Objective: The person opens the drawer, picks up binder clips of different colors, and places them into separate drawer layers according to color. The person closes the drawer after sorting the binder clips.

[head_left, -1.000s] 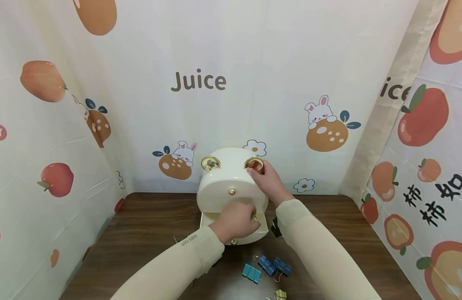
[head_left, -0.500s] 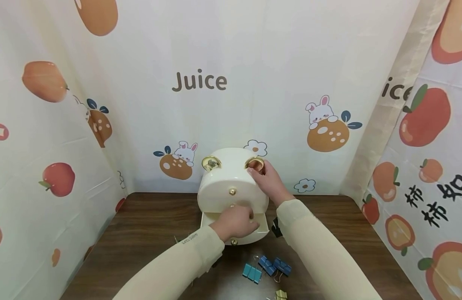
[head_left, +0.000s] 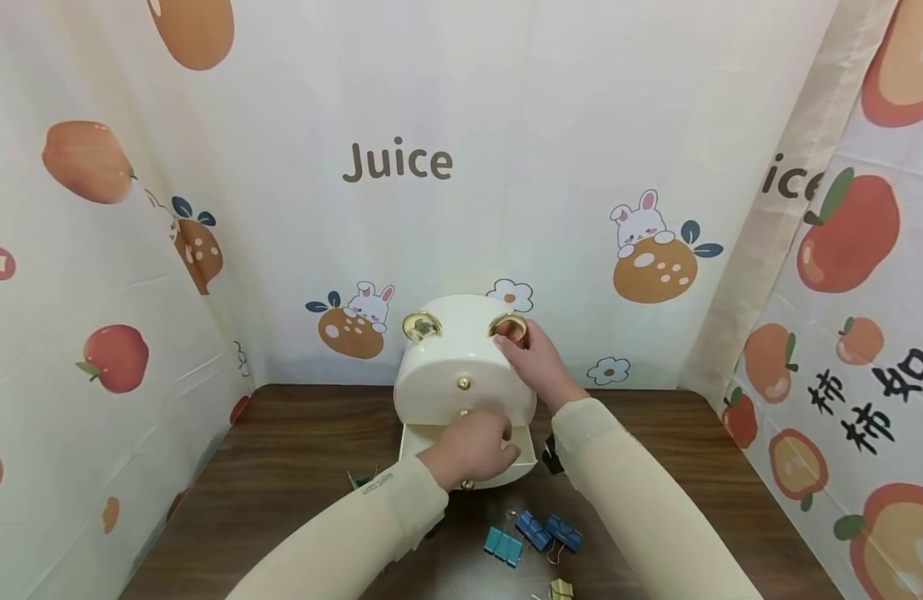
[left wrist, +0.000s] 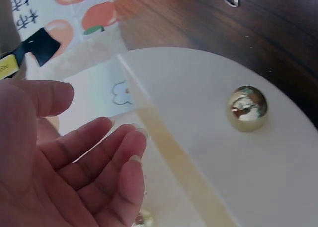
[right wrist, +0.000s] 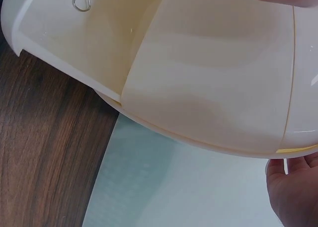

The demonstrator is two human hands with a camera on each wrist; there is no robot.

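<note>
A cream-white drawer box (head_left: pixel 461 333) with gold ring ears and round gold knobs stands on the table, its bottom drawer (head_left: pixel 416 437) pulled out. My left hand (head_left: pixel 472 446) hovers over that drawer. In the left wrist view its loosely bent fingers (left wrist: pixel 129 147) hold nothing, and a gold knob (left wrist: pixel 247 109) shows beyond them. With thumb in front and fingers behind, my right hand (head_left: pixel 542 367) grips the right gold ring (head_left: pixel 509 327) at the top of the box. The right wrist view catches a binder clip's wire handle (right wrist: pixel 82 1) inside the drawer; the clip's body is cut off.
In front of the box lie a teal binder clip (head_left: pixel 503 547), blue binder clips (head_left: pixel 562 532) and a yellow one (head_left: pixel 561 590). A black clip (head_left: pixel 552 456) is partly hidden by the right sleeve. Printed cloth (head_left: pixel 461 208) encloses the dark wood table (head_left: pixel 311 417).
A gold-coloured wire seen at my left fingers one second ago no longer shows there, and the fingers have loosened. My right hand has stayed on the ring.
</note>
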